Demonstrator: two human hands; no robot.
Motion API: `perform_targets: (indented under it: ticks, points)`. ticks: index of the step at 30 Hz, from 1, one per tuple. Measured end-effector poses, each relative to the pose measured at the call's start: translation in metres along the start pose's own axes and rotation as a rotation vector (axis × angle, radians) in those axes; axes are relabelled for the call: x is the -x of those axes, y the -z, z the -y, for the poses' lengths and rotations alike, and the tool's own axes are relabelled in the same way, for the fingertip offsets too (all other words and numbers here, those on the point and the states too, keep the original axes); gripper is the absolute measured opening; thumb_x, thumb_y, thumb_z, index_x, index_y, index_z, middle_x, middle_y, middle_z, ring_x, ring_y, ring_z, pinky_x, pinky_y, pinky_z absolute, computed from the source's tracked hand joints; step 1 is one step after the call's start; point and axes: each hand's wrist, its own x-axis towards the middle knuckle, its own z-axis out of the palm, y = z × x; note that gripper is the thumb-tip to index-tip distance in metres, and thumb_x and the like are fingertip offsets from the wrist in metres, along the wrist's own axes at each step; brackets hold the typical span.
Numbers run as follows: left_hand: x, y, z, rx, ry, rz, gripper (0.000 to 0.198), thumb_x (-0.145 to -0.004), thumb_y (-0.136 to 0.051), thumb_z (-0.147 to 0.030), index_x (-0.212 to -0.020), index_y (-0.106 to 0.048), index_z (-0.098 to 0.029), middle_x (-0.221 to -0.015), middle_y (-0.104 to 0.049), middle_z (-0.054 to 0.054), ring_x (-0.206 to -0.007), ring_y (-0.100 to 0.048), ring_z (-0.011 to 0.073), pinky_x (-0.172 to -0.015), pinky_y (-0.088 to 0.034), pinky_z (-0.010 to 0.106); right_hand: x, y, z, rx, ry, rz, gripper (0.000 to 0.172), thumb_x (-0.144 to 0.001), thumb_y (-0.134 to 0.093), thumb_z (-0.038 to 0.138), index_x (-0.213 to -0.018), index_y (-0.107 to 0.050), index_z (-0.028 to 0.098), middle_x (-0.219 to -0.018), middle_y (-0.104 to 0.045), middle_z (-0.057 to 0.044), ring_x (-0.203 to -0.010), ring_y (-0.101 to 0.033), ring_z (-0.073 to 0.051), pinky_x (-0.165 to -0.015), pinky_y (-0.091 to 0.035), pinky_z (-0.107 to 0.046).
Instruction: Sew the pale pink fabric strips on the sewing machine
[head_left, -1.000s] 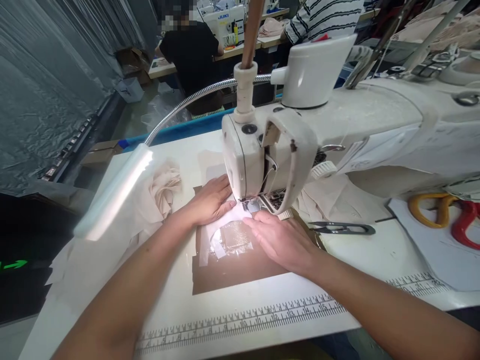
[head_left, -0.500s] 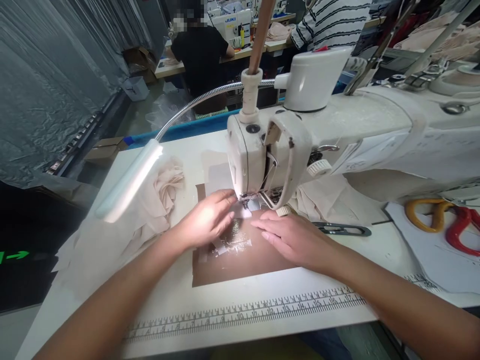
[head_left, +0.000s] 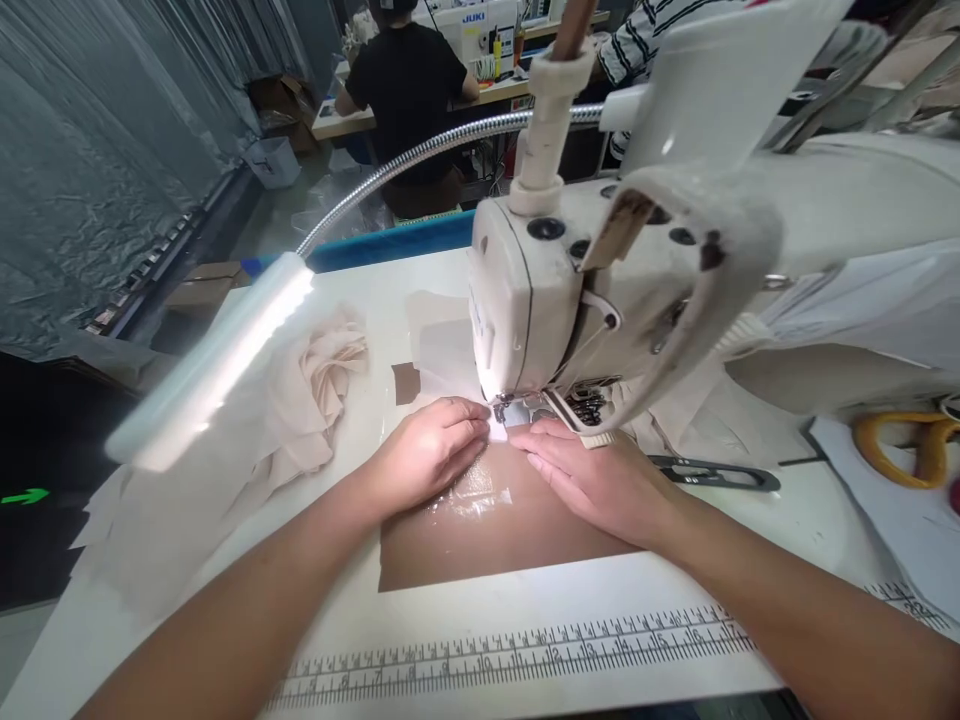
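Note:
Beside the presser foot (head_left: pixel 501 408) of the white sewing machine (head_left: pixel 517 300), a small strip of pale fabric (head_left: pixel 497 431) shows between my hands. My left hand (head_left: pixel 431 452) is closed, thumb and fingers together at the strip's left edge; its fingertips partly hide what they grip. My right hand (head_left: pixel 596 478) lies palm down with fingers stretched out, their tips near the strip's right side. Both hands rest over a brown sheet (head_left: pixel 495 540) with shiny clear tape on the table. Thin pale fabric (head_left: pixel 442 345) lies behind my left hand.
A lit lamp (head_left: pixel 225 370) on a bendable arm hangs at the left above crumpled beige fabric (head_left: pixel 326 385). Dark thread snips (head_left: pixel 716 474) lie right of my right hand, with yellow-handled scissors (head_left: pixel 900 450) beyond. A ruler (head_left: pixel 525 655) marks the front edge. A person (head_left: pixel 409 90) sits ahead.
My view has moved closer to the machine. My left fingers have drawn closer together near the presser foot, and a pale scrap beneath that hand is now hidden. My right hand stays beside the foot.

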Motion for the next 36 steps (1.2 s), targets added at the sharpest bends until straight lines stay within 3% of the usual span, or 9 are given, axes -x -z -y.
perform_targets:
  ticks: [4,12,20,26,36]
  points:
    - [-0.004,-0.005,0.003,-0.02,0.039,-0.081,0.019,-0.095,-0.046,-0.02,-0.096,-0.064,-0.016,-0.097,-0.068,0.008,-0.089,-0.061,0.0173,-0.076,-0.053,0.03,0.001,-0.003,-0.003,0.018,0.01,-0.015,0.03,-0.091,-0.037,0.017,-0.099,-0.065,0.022,-0.076,-0.062,-0.003,-0.066,-0.054,-0.016,-0.064,-0.04,-0.028]
    - [-0.006,-0.002,0.002,0.006,0.11,-0.062,0.021,-0.094,-0.046,-0.021,-0.083,-0.063,-0.015,-0.078,-0.065,0.006,-0.082,-0.061,0.0179,-0.074,-0.051,0.032,0.002,-0.009,-0.009,0.062,0.06,-0.04,0.031,-0.091,-0.038,0.018,-0.103,-0.066,0.024,-0.077,-0.062,-0.004,-0.07,-0.055,-0.016,-0.066,-0.041,-0.028]
    - [-0.003,-0.001,0.001,-0.006,0.039,-0.057,0.018,-0.092,-0.047,-0.02,-0.099,-0.063,-0.016,-0.1,-0.065,0.009,-0.09,-0.057,0.0196,-0.079,-0.049,0.034,-0.002,-0.007,-0.006,0.116,0.108,-0.017,0.035,-0.089,-0.038,0.012,-0.111,-0.063,0.02,-0.088,-0.063,-0.005,-0.075,-0.055,-0.016,-0.068,-0.041,-0.028]
    - [0.001,0.004,0.001,-0.011,-0.015,0.091,0.028,-0.095,-0.043,-0.026,-0.116,-0.058,-0.019,-0.104,-0.061,0.011,-0.093,-0.056,0.02,-0.08,-0.048,0.032,0.002,-0.013,-0.01,0.092,0.101,-0.014,0.032,-0.087,-0.04,0.01,-0.106,-0.064,0.021,-0.09,-0.063,-0.006,-0.081,-0.056,-0.017,-0.072,-0.042,-0.029]
    - [0.002,0.004,0.006,-0.036,-0.074,0.137,0.031,-0.094,-0.045,-0.028,-0.118,-0.061,-0.016,-0.116,-0.06,0.013,-0.099,-0.054,0.0233,-0.087,-0.046,0.037,0.007,-0.021,-0.017,0.089,0.111,-0.051,0.035,-0.088,-0.036,0.012,-0.109,-0.063,0.018,-0.092,-0.063,-0.007,-0.075,-0.053,-0.016,-0.069,-0.042,-0.03]
